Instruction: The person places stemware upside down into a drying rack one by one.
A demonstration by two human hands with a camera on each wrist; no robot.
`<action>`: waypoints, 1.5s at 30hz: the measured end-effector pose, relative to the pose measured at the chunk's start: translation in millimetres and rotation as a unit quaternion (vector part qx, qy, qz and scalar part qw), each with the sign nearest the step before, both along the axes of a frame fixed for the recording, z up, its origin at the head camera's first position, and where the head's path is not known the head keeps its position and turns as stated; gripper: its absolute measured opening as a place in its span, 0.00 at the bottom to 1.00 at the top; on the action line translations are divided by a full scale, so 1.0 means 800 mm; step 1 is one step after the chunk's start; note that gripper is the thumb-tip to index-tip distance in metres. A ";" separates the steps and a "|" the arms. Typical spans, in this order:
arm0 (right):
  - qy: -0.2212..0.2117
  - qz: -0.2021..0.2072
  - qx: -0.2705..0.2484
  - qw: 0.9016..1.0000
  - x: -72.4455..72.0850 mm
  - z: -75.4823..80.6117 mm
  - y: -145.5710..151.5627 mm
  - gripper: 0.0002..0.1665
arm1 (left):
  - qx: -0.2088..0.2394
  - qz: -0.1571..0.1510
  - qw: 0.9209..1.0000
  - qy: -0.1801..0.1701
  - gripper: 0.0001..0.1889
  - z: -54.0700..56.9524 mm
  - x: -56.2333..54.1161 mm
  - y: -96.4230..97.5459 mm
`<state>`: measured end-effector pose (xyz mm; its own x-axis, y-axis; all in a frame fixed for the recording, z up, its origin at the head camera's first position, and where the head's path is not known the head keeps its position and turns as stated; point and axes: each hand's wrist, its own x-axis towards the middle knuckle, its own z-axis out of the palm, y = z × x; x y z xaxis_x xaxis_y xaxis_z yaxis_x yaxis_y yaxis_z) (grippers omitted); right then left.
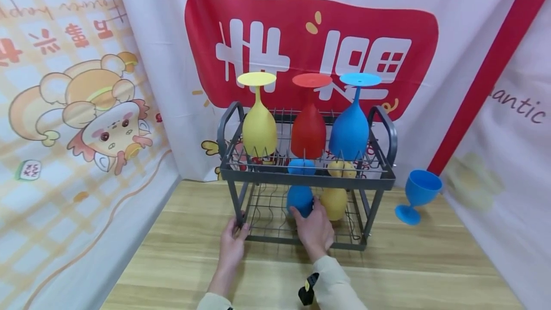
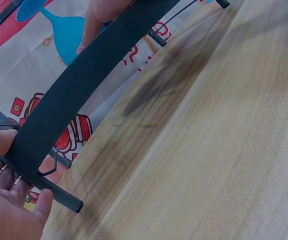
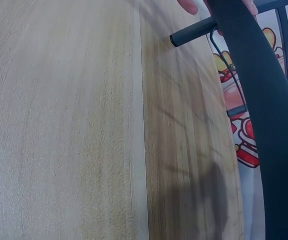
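Observation:
On the lower shelf of the dark two-tier rack, a blue goblet stands upside down. My right hand grips its bowl, thumb on the left side. Beside it on the right is an upside-down yellow goblet. With my left hand, I hold the rack's lower front left corner; the left wrist view shows the thumb and fingers around the frame. In that view, fingers of the right hand touch the blue goblet. The right wrist view shows mostly the tabletop and the rack's front bar.
Upside down on the upper shelf stand a yellow goblet, a red goblet and a blue goblet. Another blue goblet stands upright on the wooden table, right of the rack. Printed cloth hangs behind and along the sides.

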<state>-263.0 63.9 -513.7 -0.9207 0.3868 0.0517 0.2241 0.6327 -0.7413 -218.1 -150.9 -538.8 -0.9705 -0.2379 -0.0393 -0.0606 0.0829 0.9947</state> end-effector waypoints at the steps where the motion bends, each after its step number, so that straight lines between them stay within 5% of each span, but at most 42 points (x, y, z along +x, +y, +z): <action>1: 0.000 -0.001 0.002 1.000 0.001 0.000 0.000 0.52 | 0.000 0.000 1.000 -0.001 0.26 0.000 0.000 0.000; 11: 0.077 0.012 -0.033 0.996 0.017 0.000 0.013 0.44 | 0.003 0.006 1.000 0.004 0.26 0.003 0.001 0.003; 21: 0.165 0.090 -0.138 0.972 0.052 0.004 0.053 0.37 | 0.000 0.008 1.000 0.004 0.25 0.004 -0.002 0.003; 26: 0.188 0.111 -0.131 0.967 0.074 0.006 0.083 0.35 | 0.001 0.008 1.000 0.001 0.25 0.004 -0.003 0.002; 32: 0.157 0.121 -0.113 0.974 0.106 0.014 0.127 0.33 | -0.003 0.012 1.000 0.003 0.25 0.004 0.001 0.001; 37: 0.106 0.055 -0.105 0.987 0.126 0.010 0.176 0.28 | -0.007 0.008 1.000 0.000 0.26 0.002 0.003 -0.001; 45: 0.060 -0.030 -0.114 0.991 0.112 -0.024 0.276 0.38 | -0.024 0.007 1.000 0.006 0.26 0.001 0.004 -0.001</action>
